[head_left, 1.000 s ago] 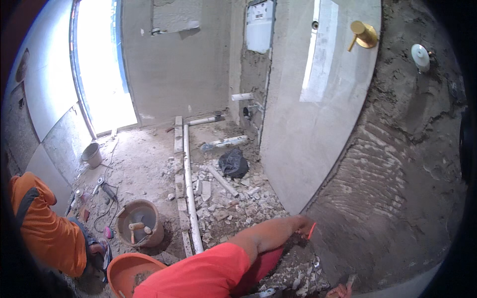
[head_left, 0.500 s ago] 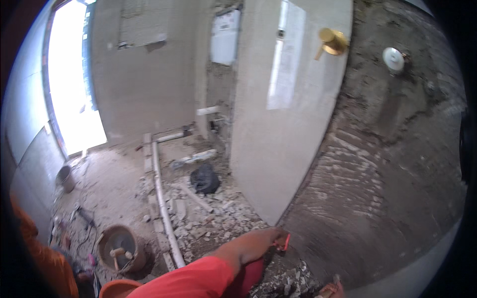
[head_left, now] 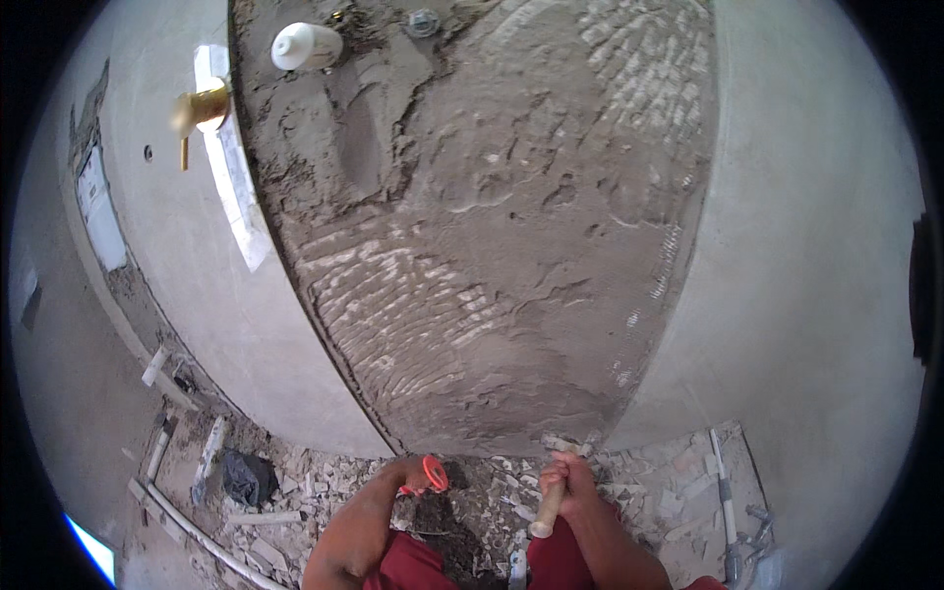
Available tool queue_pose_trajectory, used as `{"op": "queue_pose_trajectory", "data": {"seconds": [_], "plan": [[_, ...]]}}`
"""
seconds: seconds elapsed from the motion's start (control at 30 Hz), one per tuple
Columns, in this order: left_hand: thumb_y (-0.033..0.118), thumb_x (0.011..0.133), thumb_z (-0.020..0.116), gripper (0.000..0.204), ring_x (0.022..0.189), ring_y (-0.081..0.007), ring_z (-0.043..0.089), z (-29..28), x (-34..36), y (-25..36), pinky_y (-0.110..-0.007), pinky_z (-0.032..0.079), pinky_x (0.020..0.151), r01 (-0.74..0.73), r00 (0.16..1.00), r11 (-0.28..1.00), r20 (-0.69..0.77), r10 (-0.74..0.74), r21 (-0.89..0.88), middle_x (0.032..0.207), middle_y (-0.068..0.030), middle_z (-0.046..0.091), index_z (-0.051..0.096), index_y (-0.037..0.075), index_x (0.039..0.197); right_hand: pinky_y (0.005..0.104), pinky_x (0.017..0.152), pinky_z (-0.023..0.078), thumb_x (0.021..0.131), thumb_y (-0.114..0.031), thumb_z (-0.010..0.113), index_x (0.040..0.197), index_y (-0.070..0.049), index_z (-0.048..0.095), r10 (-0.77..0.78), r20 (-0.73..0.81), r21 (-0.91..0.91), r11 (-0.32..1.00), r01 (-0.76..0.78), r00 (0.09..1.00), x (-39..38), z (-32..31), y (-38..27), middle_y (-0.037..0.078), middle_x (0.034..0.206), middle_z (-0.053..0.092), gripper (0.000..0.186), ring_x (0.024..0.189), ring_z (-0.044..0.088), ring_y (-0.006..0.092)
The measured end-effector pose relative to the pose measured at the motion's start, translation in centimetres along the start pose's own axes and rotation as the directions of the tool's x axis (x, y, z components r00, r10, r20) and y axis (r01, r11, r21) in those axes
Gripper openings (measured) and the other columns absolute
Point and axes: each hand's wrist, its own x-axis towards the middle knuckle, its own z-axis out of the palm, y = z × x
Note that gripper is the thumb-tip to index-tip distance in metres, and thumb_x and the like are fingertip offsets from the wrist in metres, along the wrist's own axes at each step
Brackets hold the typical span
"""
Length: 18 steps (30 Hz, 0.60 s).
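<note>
My left hand (head_left: 405,474) is closed around a tool with a red-orange grip (head_left: 434,475), low against the foot of the wall. My right hand (head_left: 567,476) grips the wooden handle (head_left: 544,515) of a hammer, whose metal head (head_left: 564,444) sits at the bottom edge of a large patch of rough grey mortar (head_left: 492,246). The mortar patch fills the middle of the wall and shows combed ridges. Both forearms come up from the lower edge, above red-clothed knees (head_left: 413,570).
A brass tap (head_left: 202,106) and a white capped pipe stub (head_left: 305,44) stick out of the wall at the upper left. Broken rubble (head_left: 295,497) covers the floor, with white pipes (head_left: 197,531), a black bag (head_left: 246,477) and another white pipe (head_left: 723,492) at right.
The view has swung right from the room to face the mortared wall. The person in orange and the buckets have left the picture. My right hand with the hammer has come into view.
</note>
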Motion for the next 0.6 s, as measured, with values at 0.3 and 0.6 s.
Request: {"op": "queue_pose_trajectory", "data": {"seconds": [0.3,0.6], "plan": [[0.033,0.084,0.073,0.021,0.054,-0.0108,0.057,-0.1,0.7,0.3,-0.029,0.045,0.047,0.030,0.999,0.998,0.015,-0.031,0.060,0.063,0.0005,0.061,0.071,0.013,0.088,0.0240,0.049,0.044,0.086,-0.003,0.061,0.069,-0.016,0.043,-0.007,0.034,0.018,1.000,0.006,0.999,-0.3,0.2,-0.9,-0.006,0.060,0.041,0.028,0.050,0.043,0.0059],[0.035,0.082,0.075,0.023,0.058,-0.0132,0.060,-0.3,2.2,0.4,-0.032,0.047,0.049,0.033,0.998,0.997,0.053,-0.037,0.071,0.066,-0.0009,0.064,0.071,0.012,0.089,0.0232,0.047,0.046,0.089,-0.006,0.059,0.069,-0.014,0.046,0.004,0.001,0.046,0.999,-0.004,1.000,-0.8,0.6,-1.2,-0.005,0.059,0.045,0.025,0.047,0.043,0.0055]]}}
